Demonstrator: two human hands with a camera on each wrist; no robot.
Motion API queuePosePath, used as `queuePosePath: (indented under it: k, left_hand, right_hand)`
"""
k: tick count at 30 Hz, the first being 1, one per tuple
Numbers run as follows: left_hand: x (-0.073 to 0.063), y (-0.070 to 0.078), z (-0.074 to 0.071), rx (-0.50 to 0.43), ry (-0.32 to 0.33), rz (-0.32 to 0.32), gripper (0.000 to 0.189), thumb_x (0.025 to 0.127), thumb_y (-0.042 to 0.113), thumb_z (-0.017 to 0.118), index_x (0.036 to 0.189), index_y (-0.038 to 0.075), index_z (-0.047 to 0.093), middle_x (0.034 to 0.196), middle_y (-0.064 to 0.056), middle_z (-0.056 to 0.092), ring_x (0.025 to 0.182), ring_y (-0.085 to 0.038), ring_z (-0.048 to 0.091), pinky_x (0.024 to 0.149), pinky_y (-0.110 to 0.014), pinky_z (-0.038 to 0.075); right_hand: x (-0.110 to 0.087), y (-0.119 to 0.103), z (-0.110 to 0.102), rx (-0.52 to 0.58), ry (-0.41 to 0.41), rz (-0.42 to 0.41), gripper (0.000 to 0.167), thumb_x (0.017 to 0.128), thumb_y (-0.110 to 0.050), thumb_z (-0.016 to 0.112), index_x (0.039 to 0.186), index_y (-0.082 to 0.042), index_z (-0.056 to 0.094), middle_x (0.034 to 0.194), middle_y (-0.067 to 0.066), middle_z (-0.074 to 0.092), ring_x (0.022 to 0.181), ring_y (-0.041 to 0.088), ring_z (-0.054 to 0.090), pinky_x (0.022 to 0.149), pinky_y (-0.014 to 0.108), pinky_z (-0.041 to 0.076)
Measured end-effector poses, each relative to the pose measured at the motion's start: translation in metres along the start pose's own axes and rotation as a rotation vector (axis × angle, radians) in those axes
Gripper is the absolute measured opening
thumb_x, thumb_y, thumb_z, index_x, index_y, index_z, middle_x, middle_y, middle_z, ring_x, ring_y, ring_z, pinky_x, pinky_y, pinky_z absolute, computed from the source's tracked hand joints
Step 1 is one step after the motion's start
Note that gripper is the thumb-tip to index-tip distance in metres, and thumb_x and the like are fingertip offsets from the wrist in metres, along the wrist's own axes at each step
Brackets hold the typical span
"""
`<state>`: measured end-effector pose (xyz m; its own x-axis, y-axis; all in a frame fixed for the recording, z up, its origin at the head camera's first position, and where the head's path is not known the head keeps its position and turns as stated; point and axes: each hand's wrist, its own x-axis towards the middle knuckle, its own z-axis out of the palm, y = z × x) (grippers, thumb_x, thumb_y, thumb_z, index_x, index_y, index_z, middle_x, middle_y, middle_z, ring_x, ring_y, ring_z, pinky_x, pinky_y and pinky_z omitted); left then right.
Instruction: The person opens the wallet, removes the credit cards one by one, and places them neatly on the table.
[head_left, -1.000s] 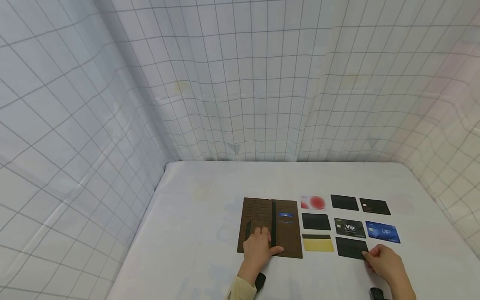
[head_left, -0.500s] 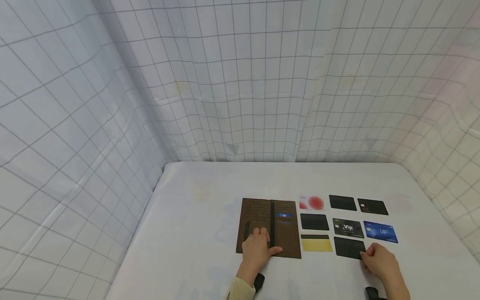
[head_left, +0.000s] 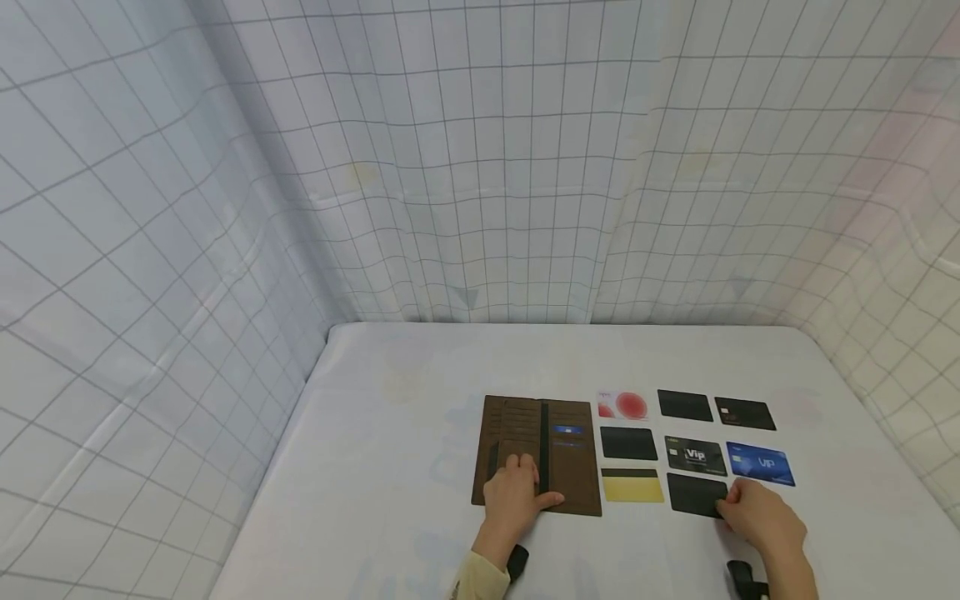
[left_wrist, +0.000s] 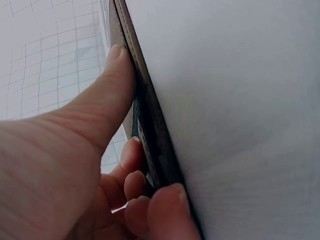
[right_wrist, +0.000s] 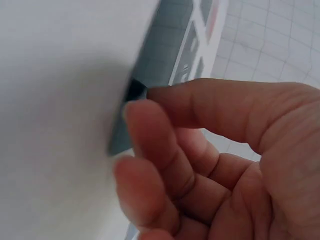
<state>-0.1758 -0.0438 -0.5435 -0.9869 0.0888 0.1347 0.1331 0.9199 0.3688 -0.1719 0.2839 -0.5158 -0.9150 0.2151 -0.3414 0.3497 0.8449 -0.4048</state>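
A brown long wallet lies unfolded on the white table, with two blue cards in slots on its right panel. My left hand rests over its lower middle, thumb stretched across the dark centre fold; in the left wrist view the fingers lie along the wallet's edge. To the right, my right hand pinches the lower right corner of a black card in the nearest row. The right wrist view shows curled fingers, with thumb and index fingertips right at the card's edge. That card lies flat.
Several other cards lie in rows right of the wallet: a yellow one, a plain black one, a grey VIP card, a blue VIP card and a red-and-white card. Checked white curtains enclose the table.
My right hand has shifted slightly at the card's corner, its fingers drawing closer in over the edge. The left hand stays put on the wallet. The cards keep their layout.
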Motion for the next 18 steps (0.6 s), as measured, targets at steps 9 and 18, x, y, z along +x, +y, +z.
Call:
queuePosePath:
  k: [9,18]
  left_hand:
    - [-0.002,0.001,-0.003,-0.020,0.019,0.014,0.051,0.066,0.055,0.078,0.076,0.017,0.045,0.073,0.002,0.041,0.053,-0.013,0.040,0.045,-0.027,0.031]
    - [0.002,0.002,-0.004,0.009,-0.050,-0.024,0.051,0.066,0.058,0.076,0.076,0.019,0.045,0.074,0.003,0.041,0.054,-0.012,0.042,0.046,-0.026,0.032]
  right_hand:
    - [0.020,-0.056,-0.009,-0.019,0.094,-0.284,0.023,0.088,-0.026,0.065,0.081,-0.006,0.057,0.066,0.002,0.050,0.061,0.020,0.047,0.053,0.033,0.036]
    - [0.056,-0.120,0.011,-0.009,0.000,-0.637,0.015,0.087,-0.022,0.069,0.080,-0.011,0.063,0.068,-0.004,0.055,0.060,0.014,0.048,0.055,0.032,0.041]
